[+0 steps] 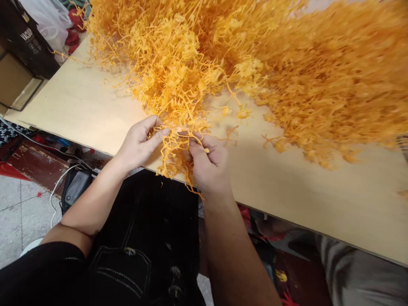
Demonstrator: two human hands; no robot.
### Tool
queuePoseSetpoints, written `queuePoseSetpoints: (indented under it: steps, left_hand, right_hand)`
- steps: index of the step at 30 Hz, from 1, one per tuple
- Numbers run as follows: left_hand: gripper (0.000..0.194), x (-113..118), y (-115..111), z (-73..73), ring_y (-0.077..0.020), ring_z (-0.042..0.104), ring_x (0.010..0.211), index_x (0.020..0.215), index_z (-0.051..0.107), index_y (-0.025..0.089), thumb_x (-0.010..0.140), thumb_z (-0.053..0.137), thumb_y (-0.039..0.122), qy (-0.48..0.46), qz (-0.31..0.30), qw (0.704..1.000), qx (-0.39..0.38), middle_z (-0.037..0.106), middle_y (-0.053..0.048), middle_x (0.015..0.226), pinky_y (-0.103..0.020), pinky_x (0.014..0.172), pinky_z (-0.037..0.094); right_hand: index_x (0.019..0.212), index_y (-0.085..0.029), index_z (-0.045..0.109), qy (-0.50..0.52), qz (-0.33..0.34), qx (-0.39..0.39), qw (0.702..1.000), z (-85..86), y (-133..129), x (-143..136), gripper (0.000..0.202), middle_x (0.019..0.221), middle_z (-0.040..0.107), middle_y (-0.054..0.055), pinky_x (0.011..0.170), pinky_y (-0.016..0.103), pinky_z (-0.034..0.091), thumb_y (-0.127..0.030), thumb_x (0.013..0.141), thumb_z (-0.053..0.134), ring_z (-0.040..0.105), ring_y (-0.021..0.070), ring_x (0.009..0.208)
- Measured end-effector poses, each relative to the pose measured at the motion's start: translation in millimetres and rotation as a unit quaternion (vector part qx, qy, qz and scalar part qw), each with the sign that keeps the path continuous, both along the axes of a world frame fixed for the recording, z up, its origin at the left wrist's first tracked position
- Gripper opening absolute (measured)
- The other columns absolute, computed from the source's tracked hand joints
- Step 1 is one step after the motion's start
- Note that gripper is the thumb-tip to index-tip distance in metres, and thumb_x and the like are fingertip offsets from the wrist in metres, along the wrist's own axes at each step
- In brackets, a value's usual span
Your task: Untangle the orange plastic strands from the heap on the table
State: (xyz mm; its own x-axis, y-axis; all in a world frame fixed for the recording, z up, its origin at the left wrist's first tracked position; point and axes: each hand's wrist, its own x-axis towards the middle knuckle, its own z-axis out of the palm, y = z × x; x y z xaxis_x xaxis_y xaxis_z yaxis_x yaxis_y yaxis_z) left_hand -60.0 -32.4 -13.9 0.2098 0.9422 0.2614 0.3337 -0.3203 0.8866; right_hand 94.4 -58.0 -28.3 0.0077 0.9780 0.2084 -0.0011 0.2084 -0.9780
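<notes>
A tangled clump of orange branching plastic sprigs [174, 153] hangs over the near table edge between my hands. My left hand [135, 142] pinches its left side with thumb and fingers. From the right, my right hand [210, 163] has its thumb and curled fingers closed on thin stems of the same clump. Just beyond my fingers, the strands run into a large heap of orange sprigs [168, 63]. A loose sprig [231, 135] lies on the table to the right of my right hand.
The pale tabletop [287, 191] slopes across the view. A second orange heap [334, 85] spreads over its right side. At the far left stand a black box marked VACUUM [32, 40] and a clear plastic bag [52, 17]. A white cable [57, 187] hangs below the left edge.
</notes>
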Motion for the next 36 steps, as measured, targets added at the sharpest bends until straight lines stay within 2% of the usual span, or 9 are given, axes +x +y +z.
queuePoseSetpoints:
  steps: [5,9,12,16,20,23,26,31,36]
  left_hand:
    - [0.03,1,-2,-0.8,-0.0118,0.051,0.073,0.081,0.049,0.019,0.08,0.053,0.048,-0.012,-0.01,1.0,-0.008,0.054,0.0,0.075,-0.026,0.068,0.043]
    - [0.027,3,-4,2.2,-0.0124,0.055,0.087,0.095,0.053,0.017,0.082,0.052,0.041,-0.004,-0.067,0.998,0.0,0.06,-0.003,0.092,-0.026,0.08,0.045]
    - [0.027,3,-5,3.1,-0.0126,0.056,0.091,0.096,0.055,0.015,0.084,0.049,0.039,0.026,-0.107,0.994,0.009,0.062,-0.006,0.097,-0.027,0.085,0.044]
    - [0.029,3,-7,3.2,-0.0128,0.056,0.087,0.096,0.055,0.016,0.079,0.055,0.04,0.051,-0.138,0.989,0.005,0.062,-0.006,0.095,-0.026,0.081,0.045]
    - [0.027,2,-9,6.6,-0.0098,0.052,0.07,0.088,0.054,0.015,0.08,0.053,0.041,0.09,-0.161,0.983,-0.011,0.059,-0.003,0.08,-0.023,0.066,0.043]
    - [0.026,2,-9,11.5,-0.0079,0.047,0.063,0.077,0.053,0.014,0.084,0.047,0.039,0.126,-0.185,0.975,-0.009,0.055,0.0,0.07,-0.021,0.062,0.039]
    - [0.027,0,-8,14.5,-0.0074,0.047,0.064,0.076,0.053,0.014,0.088,0.041,0.035,0.149,-0.205,0.967,0.002,0.053,0.0,0.069,-0.02,0.063,0.038]
    - [0.031,-8,-12,15.2,-0.0074,0.043,0.06,0.067,0.048,0.014,0.088,0.039,0.036,0.179,-0.189,0.966,-0.001,0.048,0.0,0.063,-0.021,0.059,0.036]
    - [0.035,-19,-24,20.4,-0.0059,0.035,0.054,0.06,0.039,0.016,0.087,0.041,0.038,0.101,-0.181,0.977,-0.047,0.037,0.003,0.057,-0.02,0.052,0.031]
  right_hand:
    - [0.077,-0.018,0.06,0.018,0.001,-0.012,1.0,-0.2,1,2,0.014,0.054,0.04,-0.005,0.046,0.021,0.029,-0.023,0.08,0.047,0.038,0.006,0.049]
    - [0.072,-0.019,0.057,0.039,0.001,-0.01,0.999,-0.7,2,2,0.013,0.056,0.041,-0.004,0.047,0.021,0.032,-0.026,0.08,0.05,0.037,0.006,0.049]
    - [0.071,-0.02,0.054,0.046,0.005,0.001,0.999,-1.0,1,1,0.015,0.059,0.044,-0.004,0.051,0.022,0.037,-0.032,0.08,0.055,0.042,0.0069,0.053]
    - [0.071,-0.02,0.05,0.028,0.008,-0.002,1.0,-3.3,0,1,0.021,0.062,0.046,-0.004,0.05,0.022,0.037,-0.038,0.079,0.057,0.043,0.0071,0.054]
    - [0.071,-0.02,0.047,-0.011,0.01,0.0,1.0,-5.4,-1,3,0.023,0.062,0.043,-0.003,0.051,0.022,0.035,-0.038,0.084,0.051,0.041,0.0074,0.056]
    - [0.071,-0.019,0.047,-0.047,0.02,0.021,0.998,-4.2,0,2,0.022,0.065,0.046,-0.002,0.056,0.024,0.037,-0.036,0.085,0.049,0.044,0.0088,0.06]
    - [0.069,-0.019,0.046,-0.11,0.003,0.036,0.993,-2.5,0,1,0.022,0.064,0.047,-0.002,0.057,0.026,0.037,-0.033,0.085,0.048,0.045,0.0101,0.06]
    - [0.067,-0.02,0.043,-0.29,-0.026,0.07,0.954,-1.1,2,-3,0.018,0.063,0.047,0.0,0.058,0.028,0.033,-0.028,0.082,0.045,0.043,0.0127,0.06]
    - [0.063,-0.021,0.031,-0.383,-0.053,0.016,0.922,5.7,9,-6,0.023,0.056,0.038,-0.002,0.055,0.028,0.025,-0.027,0.082,0.044,0.034,0.0122,0.053]
